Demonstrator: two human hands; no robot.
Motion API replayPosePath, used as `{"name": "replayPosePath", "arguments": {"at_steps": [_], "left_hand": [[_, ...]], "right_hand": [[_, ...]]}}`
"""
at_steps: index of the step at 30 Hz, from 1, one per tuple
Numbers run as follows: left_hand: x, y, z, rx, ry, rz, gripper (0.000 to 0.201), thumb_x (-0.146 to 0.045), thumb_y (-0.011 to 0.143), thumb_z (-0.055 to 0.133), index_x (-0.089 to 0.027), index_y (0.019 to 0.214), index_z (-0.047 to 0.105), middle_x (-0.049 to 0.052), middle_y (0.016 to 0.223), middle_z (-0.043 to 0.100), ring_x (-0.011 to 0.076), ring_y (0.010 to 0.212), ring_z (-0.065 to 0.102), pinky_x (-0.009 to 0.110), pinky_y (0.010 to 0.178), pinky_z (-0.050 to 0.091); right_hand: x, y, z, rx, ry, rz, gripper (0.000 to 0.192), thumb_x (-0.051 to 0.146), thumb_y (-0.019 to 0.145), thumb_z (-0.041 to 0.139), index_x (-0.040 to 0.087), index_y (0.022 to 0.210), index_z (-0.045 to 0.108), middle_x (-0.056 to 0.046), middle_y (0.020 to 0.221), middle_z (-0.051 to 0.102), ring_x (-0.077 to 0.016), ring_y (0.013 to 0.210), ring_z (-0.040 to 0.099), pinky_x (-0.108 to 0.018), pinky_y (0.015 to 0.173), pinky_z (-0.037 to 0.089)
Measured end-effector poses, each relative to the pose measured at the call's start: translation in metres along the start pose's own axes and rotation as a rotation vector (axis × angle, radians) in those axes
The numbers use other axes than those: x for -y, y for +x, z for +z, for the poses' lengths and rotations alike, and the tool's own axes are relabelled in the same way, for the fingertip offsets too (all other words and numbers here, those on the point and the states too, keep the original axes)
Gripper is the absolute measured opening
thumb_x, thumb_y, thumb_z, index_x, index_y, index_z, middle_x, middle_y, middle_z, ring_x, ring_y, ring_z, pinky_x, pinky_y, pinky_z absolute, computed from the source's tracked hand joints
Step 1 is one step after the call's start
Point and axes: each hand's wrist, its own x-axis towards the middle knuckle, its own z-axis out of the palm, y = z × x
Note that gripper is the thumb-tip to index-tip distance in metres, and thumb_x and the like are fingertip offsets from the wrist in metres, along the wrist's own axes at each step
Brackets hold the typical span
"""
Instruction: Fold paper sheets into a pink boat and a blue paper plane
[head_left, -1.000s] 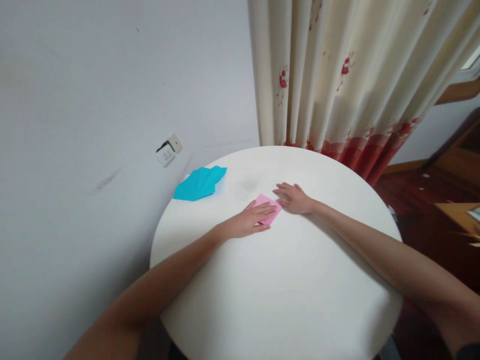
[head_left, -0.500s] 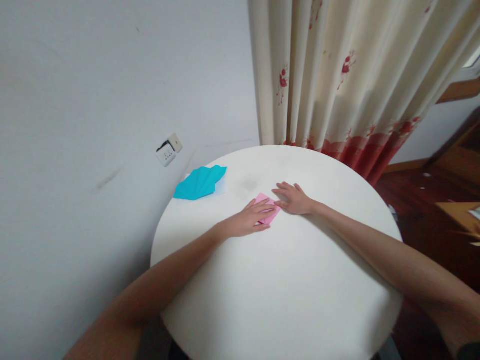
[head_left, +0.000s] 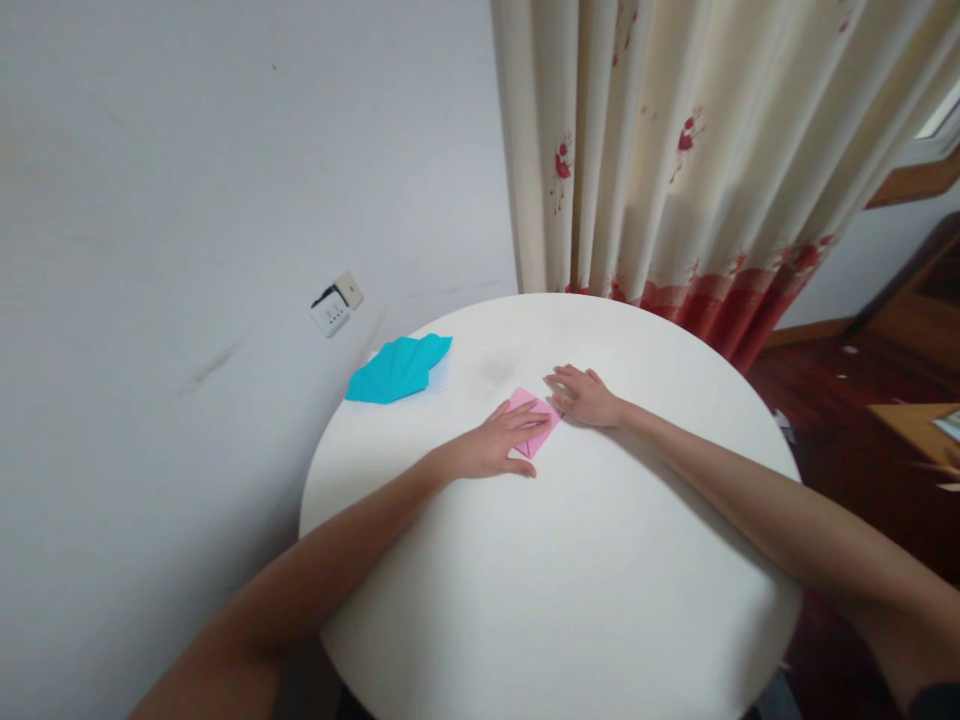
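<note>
The left hand [head_left: 499, 448] lies flat, fingers spread, pressing on the pink paper [head_left: 534, 422] toward the table's [head_left: 570, 600] far edge, hiding its near part. The right hand [head_left: 589, 396] lies flat, fingertips touching the paper's right edge. Blue paper [head_left: 397, 368] lies at the far left edge.

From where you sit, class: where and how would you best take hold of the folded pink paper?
Probably by the pink paper's bare near corner, pointing toward the sitter. The paper lies flat on the white table, the left hand spread over it, the right hand at its far edge. Slide a fingertip under that corner from the near side, then pinch.
</note>
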Motion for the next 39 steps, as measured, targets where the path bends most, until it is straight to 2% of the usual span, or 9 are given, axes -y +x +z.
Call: {"name": "replayPosePath", "arguments": {"at_steps": [2,5,9,14,17,23,30,36,39], "left_hand": [[0.0,0.0,0.0,-0.003,0.007,-0.003,0.089,-0.07,0.087,0.055,-0.03,0.159,0.02,0.006,0.165,0.022,0.0273,0.154,0.009,0.05,0.124,0.0],[-0.001,0.001,0.001,-0.005,0.018,-0.01,0.089,-0.07,0.087,0.056,-0.03,0.159,0.02,0.006,0.165,0.022,0.0263,0.154,0.009,0.05,0.124,0.001],[-0.004,0.001,0.0,-0.007,0.028,-0.014,0.088,-0.068,0.088,0.056,-0.03,0.159,0.02,0.005,0.165,0.022,0.0264,0.154,0.008,0.05,0.124,0.001],[-0.005,0.0,0.0,-0.007,0.023,-0.016,0.087,-0.067,0.088,0.056,-0.03,0.159,0.021,0.005,0.164,0.025,0.0271,0.154,0.009,0.051,0.124,0.002],[-0.002,-0.001,0.001,-0.023,0.029,0.003,0.087,-0.068,0.089,0.055,-0.03,0.159,0.021,0.005,0.164,0.025,0.0263,0.154,0.008,0.05,0.124,0.002],[0.003,-0.002,0.004,-0.028,0.056,-0.003,0.086,-0.068,0.089,0.054,-0.029,0.158,0.023,0.007,0.164,0.024,0.027,0.154,0.009,0.05,0.124,0.003],[-0.004,-0.002,0.001,-0.03,0.114,-0.002,0.087,-0.069,0.09,0.051,-0.027,0.159,0.021,0.008,0.164,0.025,0.0276,0.154,0.008,0.049,0.124,0.001],[-0.014,-0.011,-0.001,0.017,0.138,-0.02,0.072,-0.063,0.101,0.03,-0.031,0.16,0.004,0.003,0.166,0.012,0.0267,0.155,0.003,0.05,0.122,-0.004],[-0.013,-0.013,0.001,0.016,0.133,-0.041,0.063,-0.055,0.105,0.021,-0.032,0.16,0.003,0.001,0.167,0.01,0.0241,0.155,0.002,0.048,0.123,-0.004]], "right_hand": [[0.004,-0.003,0.002,-0.004,-0.061,-0.026,0.057,0.046,0.099,0.04,0.021,0.151,0.041,-0.013,0.163,0.027,-0.0304,0.152,0.017,-0.062,0.119,0.012],[0.011,-0.01,0.006,-0.007,-0.137,-0.016,0.061,0.047,0.101,0.033,0.02,0.155,0.032,-0.014,0.165,0.019,-0.0338,0.153,0.011,-0.066,0.117,0.012],[0.008,-0.017,0.006,0.007,-0.155,0.007,0.062,0.045,0.102,0.029,0.022,0.158,0.024,-0.014,0.166,0.018,-0.0353,0.152,0.013,-0.067,0.116,0.015],[-0.009,-0.02,0.006,-0.053,-0.129,0.023,0.057,0.028,0.1,0.029,0.018,0.156,0.03,-0.01,0.162,0.03,-0.0279,0.15,0.023,-0.059,0.119,0.02],[-0.005,-0.018,0.008,-0.1,-0.094,0.09,0.054,0.031,0.102,0.024,0.018,0.153,0.034,-0.01,0.16,0.036,-0.0269,0.149,0.027,-0.058,0.118,0.022],[0.021,-0.019,0.017,-0.105,-0.17,0.068,0.058,0.044,0.101,0.029,0.018,0.153,0.034,-0.014,0.163,0.028,-0.0322,0.151,0.02,-0.062,0.118,0.016],[0.023,-0.022,0.016,-0.067,-0.218,0.063,0.06,0.046,0.103,0.024,0.021,0.157,0.026,-0.014,0.164,0.023,-0.0337,0.151,0.017,-0.064,0.117,0.016],[0.023,-0.021,0.013,-0.05,-0.19,0.057,0.062,0.048,0.103,0.023,0.02,0.157,0.026,-0.015,0.164,0.023,-0.0345,0.151,0.017,-0.064,0.117,0.016],[0.023,-0.021,0.013,-0.043,-0.189,0.058,0.062,0.049,0.103,0.023,0.02,0.157,0.025,-0.014,0.165,0.022,-0.0348,0.151,0.016,-0.064,0.117,0.016]]}}
